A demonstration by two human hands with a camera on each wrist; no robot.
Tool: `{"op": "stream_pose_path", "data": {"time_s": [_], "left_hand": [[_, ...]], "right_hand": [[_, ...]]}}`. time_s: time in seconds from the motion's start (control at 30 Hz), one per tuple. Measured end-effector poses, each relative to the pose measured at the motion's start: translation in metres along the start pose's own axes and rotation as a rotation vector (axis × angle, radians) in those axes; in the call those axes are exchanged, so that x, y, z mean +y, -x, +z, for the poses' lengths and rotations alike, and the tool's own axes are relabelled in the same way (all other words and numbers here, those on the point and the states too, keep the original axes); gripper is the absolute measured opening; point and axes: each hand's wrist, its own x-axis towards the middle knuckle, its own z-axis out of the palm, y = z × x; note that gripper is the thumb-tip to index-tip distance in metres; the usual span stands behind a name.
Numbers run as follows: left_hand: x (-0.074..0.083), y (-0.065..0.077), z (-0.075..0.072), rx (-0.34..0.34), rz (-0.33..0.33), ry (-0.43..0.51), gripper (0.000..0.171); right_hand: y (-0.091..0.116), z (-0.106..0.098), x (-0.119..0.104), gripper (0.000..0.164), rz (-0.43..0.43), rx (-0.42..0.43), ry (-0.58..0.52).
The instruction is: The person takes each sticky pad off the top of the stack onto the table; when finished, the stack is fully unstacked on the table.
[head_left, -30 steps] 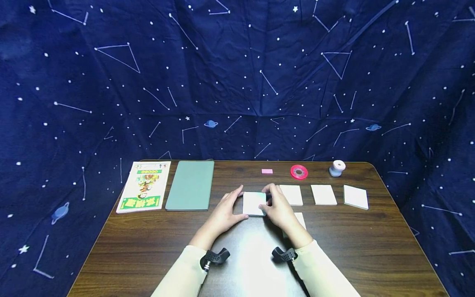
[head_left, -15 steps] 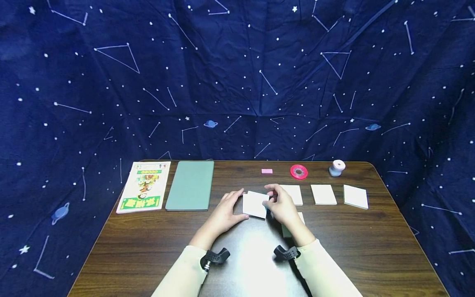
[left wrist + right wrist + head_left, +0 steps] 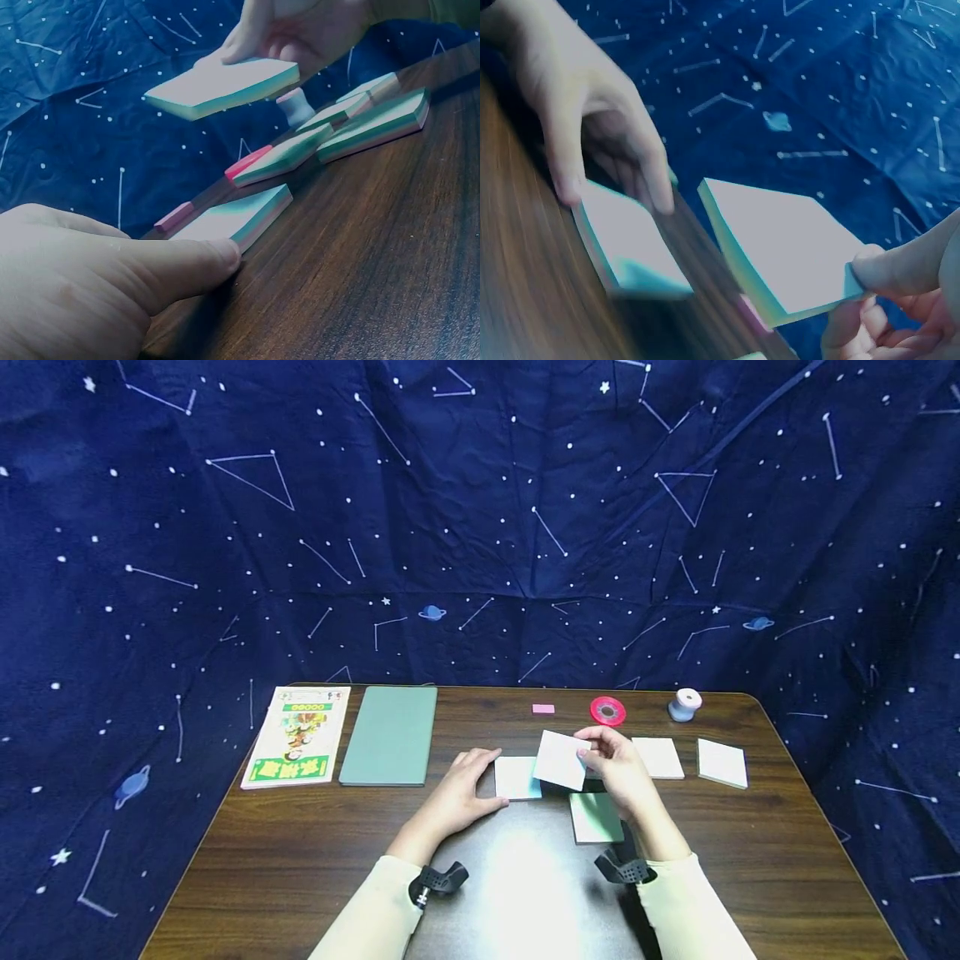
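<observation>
My right hand (image 3: 618, 768) pinches a square sticky note pad (image 3: 560, 760) by its right edge, thumb on top and fingers beneath. In the left wrist view this pad (image 3: 225, 88) hangs above the table, its side edge yellowish and blue-green. My left hand (image 3: 457, 793) holds another sticky note pad (image 3: 517, 778) at its left side on the table, thumb at the near corner and fingers at the far side. The right wrist view shows that pad (image 3: 634, 244) lying flat between thumb and forefinger. Just right of it lies a green-tinted pad (image 3: 597, 820).
More note pads (image 3: 657, 758) lie in a row at the right, one (image 3: 722, 764) slightly turned. Behind them are a pink block (image 3: 543, 709), a red ring-shaped roll (image 3: 607, 711) and a white-and-blue spool (image 3: 684, 704). A green notebook (image 3: 388, 735) and a magazine (image 3: 296, 735) lie left.
My right hand has lifted the upper pad off the one beneath and carried it to the right. The green-tinted pad is now uncovered. My left hand keeps its place at the lower pad.
</observation>
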Motion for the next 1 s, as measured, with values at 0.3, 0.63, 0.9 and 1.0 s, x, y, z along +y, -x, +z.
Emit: {"op": "stream_pose_path", "data": {"time_s": [0.3,0.63,0.9,1.0], "left_hand": [[-0.001,0.0,0.002,0.014,0.024,-0.009,0.078],[-0.001,0.002,0.003,0.0,0.01,0.003,0.077],[0.001,0.002,-0.001,0.012,0.019,0.026,0.075],[0.001,0.002,0.0,0.006,0.015,0.015,0.074]], "right_hand": [[0.025,-0.061,0.003,0.033,-0.007,0.096,-0.026],[0.061,-0.124,0.038,0.022,0.073,0.084,-0.11],[0.068,-0.154,0.054,0.029,0.158,0.158,0.128],[0.069,-0.157,0.054,0.036,0.166,0.152,0.24]]}}
